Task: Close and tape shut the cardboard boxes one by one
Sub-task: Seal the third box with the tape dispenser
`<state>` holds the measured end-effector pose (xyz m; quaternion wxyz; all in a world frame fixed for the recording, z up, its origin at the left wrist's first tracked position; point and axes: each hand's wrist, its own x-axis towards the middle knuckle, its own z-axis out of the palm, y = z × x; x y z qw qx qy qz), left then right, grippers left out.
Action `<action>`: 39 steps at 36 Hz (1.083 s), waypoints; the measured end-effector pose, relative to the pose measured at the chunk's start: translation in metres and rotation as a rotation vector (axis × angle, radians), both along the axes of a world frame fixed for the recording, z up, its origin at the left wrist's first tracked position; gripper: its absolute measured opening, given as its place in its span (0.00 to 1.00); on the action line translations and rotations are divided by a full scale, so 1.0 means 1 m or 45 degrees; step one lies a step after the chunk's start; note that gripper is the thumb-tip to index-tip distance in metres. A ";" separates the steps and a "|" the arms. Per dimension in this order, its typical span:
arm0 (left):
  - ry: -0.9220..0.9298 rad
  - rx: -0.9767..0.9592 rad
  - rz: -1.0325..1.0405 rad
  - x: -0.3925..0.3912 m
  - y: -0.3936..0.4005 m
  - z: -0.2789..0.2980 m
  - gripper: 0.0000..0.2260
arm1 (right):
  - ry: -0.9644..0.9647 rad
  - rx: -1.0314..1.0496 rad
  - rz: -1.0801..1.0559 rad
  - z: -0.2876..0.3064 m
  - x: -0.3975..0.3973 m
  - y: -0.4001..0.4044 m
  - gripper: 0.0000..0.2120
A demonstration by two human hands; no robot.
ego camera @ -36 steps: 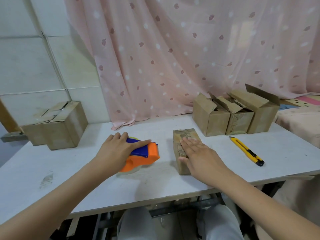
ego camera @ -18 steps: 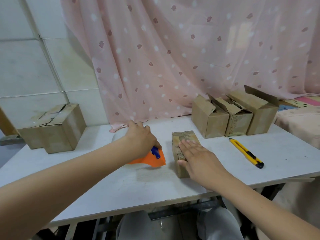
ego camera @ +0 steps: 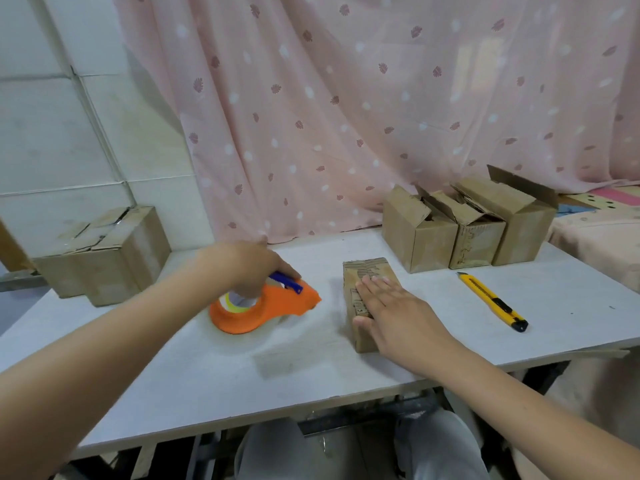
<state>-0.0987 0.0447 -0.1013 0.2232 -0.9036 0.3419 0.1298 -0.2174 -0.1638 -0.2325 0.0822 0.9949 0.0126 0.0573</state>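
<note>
Head view: left hand [ego camera: 242,268] grips the orange tape dispenser [ego camera: 263,308] on the worktop [ego camera: 207,368]. Right hand [ego camera: 394,315] lies flat, fingers straight, on the closed cardboard box [ego camera: 363,282] beside it. Three open-flapped boxes [ego camera: 467,233] stand behind.

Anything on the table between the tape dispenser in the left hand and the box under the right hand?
Nothing visible: only bare table lies between the tape dispenser and the box.
</note>
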 end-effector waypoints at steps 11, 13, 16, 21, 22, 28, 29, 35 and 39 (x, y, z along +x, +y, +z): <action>-0.031 -0.596 0.600 0.044 0.084 -0.031 0.15 | -0.062 0.081 -0.041 0.017 -0.008 0.010 0.32; -0.019 -0.707 0.772 0.044 0.092 -0.039 0.13 | -0.060 0.118 -0.045 0.020 -0.009 0.011 0.31; -0.002 -0.821 0.965 0.042 0.101 -0.048 0.08 | -0.055 0.128 -0.045 0.020 -0.010 0.012 0.31; -0.059 -0.921 1.131 0.038 0.118 -0.061 0.09 | -0.086 0.147 -0.051 0.020 -0.011 0.012 0.31; -0.065 -0.933 1.154 0.038 0.122 -0.064 0.09 | -0.083 0.152 -0.051 0.020 -0.011 0.012 0.31; -0.028 -0.990 1.202 0.036 0.132 -0.071 0.09 | -0.088 0.143 -0.054 0.016 -0.008 0.013 0.38; -0.035 -0.996 1.198 0.036 0.132 -0.071 0.09 | -0.088 0.147 -0.061 0.015 -0.008 0.013 0.35; -0.122 -1.023 1.164 0.033 0.139 -0.059 0.07 | -0.088 0.181 -0.070 0.016 -0.008 0.014 0.31; -0.151 -1.084 1.138 0.031 0.140 -0.051 0.09 | -0.086 0.167 -0.080 0.015 -0.007 0.015 0.31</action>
